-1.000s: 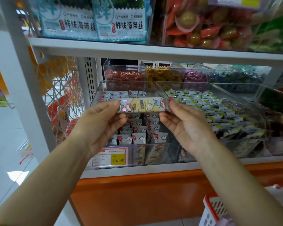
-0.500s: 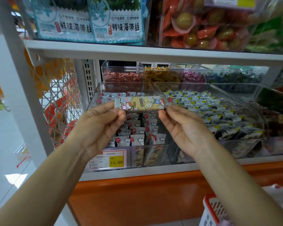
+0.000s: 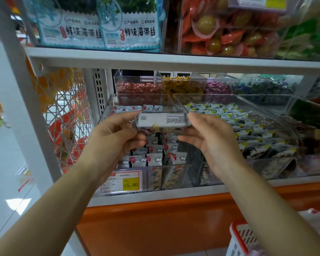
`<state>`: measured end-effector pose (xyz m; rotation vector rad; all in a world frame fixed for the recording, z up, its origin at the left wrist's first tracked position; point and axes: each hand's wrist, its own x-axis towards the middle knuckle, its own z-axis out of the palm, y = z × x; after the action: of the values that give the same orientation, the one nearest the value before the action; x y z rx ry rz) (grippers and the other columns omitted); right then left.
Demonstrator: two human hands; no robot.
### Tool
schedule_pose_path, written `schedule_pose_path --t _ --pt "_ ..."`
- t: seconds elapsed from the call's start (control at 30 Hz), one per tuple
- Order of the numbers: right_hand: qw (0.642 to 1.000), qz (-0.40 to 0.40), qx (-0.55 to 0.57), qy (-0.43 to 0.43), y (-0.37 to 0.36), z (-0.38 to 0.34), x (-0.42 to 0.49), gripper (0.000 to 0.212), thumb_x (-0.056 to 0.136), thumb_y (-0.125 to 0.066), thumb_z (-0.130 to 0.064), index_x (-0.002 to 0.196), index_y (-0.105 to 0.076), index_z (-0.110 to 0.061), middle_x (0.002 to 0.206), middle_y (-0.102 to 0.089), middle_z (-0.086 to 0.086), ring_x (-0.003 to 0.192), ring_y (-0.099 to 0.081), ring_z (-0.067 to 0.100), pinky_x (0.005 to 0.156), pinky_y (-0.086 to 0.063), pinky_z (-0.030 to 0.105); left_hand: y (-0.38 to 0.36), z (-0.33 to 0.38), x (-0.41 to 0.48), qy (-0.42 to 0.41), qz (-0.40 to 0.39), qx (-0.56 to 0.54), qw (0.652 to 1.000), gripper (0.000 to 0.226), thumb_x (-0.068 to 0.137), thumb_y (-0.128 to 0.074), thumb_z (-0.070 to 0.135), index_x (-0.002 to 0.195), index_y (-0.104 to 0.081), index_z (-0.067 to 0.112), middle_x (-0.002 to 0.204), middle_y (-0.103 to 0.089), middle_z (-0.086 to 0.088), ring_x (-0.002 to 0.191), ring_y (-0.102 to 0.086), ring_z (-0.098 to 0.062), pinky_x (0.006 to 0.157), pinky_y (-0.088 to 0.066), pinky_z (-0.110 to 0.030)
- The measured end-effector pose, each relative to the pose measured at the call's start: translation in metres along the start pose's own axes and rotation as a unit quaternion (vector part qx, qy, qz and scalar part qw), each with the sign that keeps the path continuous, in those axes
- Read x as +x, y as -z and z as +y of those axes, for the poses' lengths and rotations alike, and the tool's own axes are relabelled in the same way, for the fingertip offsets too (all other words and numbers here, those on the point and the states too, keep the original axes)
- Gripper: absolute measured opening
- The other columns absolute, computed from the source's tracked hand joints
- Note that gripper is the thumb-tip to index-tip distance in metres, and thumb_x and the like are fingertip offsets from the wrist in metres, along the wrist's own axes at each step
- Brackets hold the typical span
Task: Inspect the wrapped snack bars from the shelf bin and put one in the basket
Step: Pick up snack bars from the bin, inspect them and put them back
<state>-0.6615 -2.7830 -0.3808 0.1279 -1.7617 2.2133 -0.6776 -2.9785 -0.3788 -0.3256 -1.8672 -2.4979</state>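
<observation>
Item under inspection: 1 wrapped snack bar [image 3: 161, 121], held in the air in front of the clear shelf bin [image 3: 105, 112], above the stock of small packets in that bin and not touching it. The left hand [image 3: 115, 137] pinches the bar's left end between thumb and curled fingers. The right hand [image 3: 209, 139] pinches the right end in the same manner. Neither hand carries anything else. The long axis runs level, left to right across the view, roughly parallel to the shelf edge [image 3: 155, 199]. The face turned toward the camera is a pale panel of small print, judged to be the wrapper's back; the print is too small to read. Handling assessment: the bar appears light and keeps its shape when supported only at its 2 ends, so it is judged fairly stiff. The film wrapper looks glossy and may be slippery, and its crimped ends would fold under pressure. For 1-handed carrying, a grip across the middle of the body is judged safer than a grip on an end seal. The basket [image 3: 237, 235] sits low at the right, well apart from the bar, and only part of its red rim and slotted wall shows. The bar is not yet in it.
</observation>
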Motion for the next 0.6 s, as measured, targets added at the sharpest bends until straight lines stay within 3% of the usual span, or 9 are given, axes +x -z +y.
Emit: schedule_pose_path --t 0.07,0.13,0.2,0.3,0.43,0.53,0.6 --pt "0.999 0.0 -0.038 0.027 0.0001 0.0022 -0.0006 0.003 0.084 -0.063 -0.007 0.083 -0.065 -0.008 0.082 -0.072 0.004 0.078 -0.071 0.019 0.067 -0.058 0.026 -0.0011 0.0008 -0.0002 -0.003 -0.022 0.003 1.0 0.036 0.084 -0.051 -0.01 0.104 -0.067 0.015 0.09 -0.071 -0.009 0.072 -0.069 -0.017 0.063 -0.054 -0.019" --pt "0.999 -0.004 -0.043 0.03 0.0009 0.005 0.001 0.013 0.086 -0.059 0.001 0.088 -0.064 -0.011 0.084 -0.071 0.002 0.082 -0.071 0.017 0.07 -0.057 0.025 -0.0015 0.0009 -0.0003 -0.02 -0.029 0.034 0.999 0.027 0.077 -0.063 0.007 0.101 -0.069 0.019 0.093 -0.071 -0.005 0.079 -0.07 -0.018 0.067 -0.055 -0.02" --pt "0.998 -0.02 -0.056 0.028 0.0006 0.0055 0.0017 0.024 0.087 -0.056 0.004 0.094 -0.066 -0.016 0.096 -0.07 0.004 0.087 -0.07 0.015 0.072 -0.056 0.024 -0.0013 -0.001 0.0003 -0.051 -0.018 0.093 0.994 0.022 0.077 -0.065 0.018 0.098 -0.068 0.024 0.09 -0.071 0.004 0.08 -0.07 -0.016 0.069 -0.055 -0.02" --pt "0.997 -0.036 -0.059 0.028 0.0009 0.0069 0.0012 0.024 0.086 -0.059 -0.001 0.096 -0.069 -0.02 0.099 -0.07 0.004 0.091 -0.069 0.016 0.074 -0.056 0.024 -0.0011 -0.004 0.001 -0.086 -0.009 0.157 0.984 0.025 0.088 -0.058 0.014 0.103 -0.064 0.032 0.082 -0.067 0.012 0.079 -0.07 -0.012 0.074 -0.055 -0.02" --pt "0.982 -0.008 -0.174 0.079 0.0018 0.0059 0.0001 0.011 0.081 -0.069 -0.014 0.09 -0.069 -0.022 0.095 -0.07 0.002 0.093 -0.067 0.02 0.083 -0.056 0.04 -0.0003 -0.003 -0.0008 -0.091 -0.029 0.183 0.978 0.032 0.088 -0.059 0.013 0.113 -0.062 0.032 0.098 -0.066 0.003 0.083 -0.07 -0.011 0.075 -0.054 -0.017" --pt "0.981 0.0 -0.174 0.089 0.0 0.0032 -0.0019 0.009 0.081 -0.069 -0.011 0.082 -0.068 -0.02 0.087 -0.07 0.003 0.086 -0.067 0.02 0.079 -0.056 0.047 -0.001 -0.0001 -0.0027 -0.092 -0.047 0.215 0.971 0.03 0.086 -0.061 0.013 0.112 -0.064 0.029 0.103 -0.067 0.001 0.08 -0.07 -0.01 0.073 -0.054 -0.016" --pt "0.98 0.009 -0.178 0.094 -0.0011 0.0019 -0.0025 0.011 0.082 -0.067 -0.012 0.073 -0.066 -0.019 0.073 -0.065 -0.007 0.077 -0.065 0.017 0.075 -0.056 0.051 -0.0011 0.0013 -0.0036 -0.097 -0.052 0.243 0.964 0.027 0.085 -0.063 0.016 0.107 -0.064 0.032 0.098 -0.068 -0.003 0.076 -0.069 -0.013 0.066 -0.054 -0.015"
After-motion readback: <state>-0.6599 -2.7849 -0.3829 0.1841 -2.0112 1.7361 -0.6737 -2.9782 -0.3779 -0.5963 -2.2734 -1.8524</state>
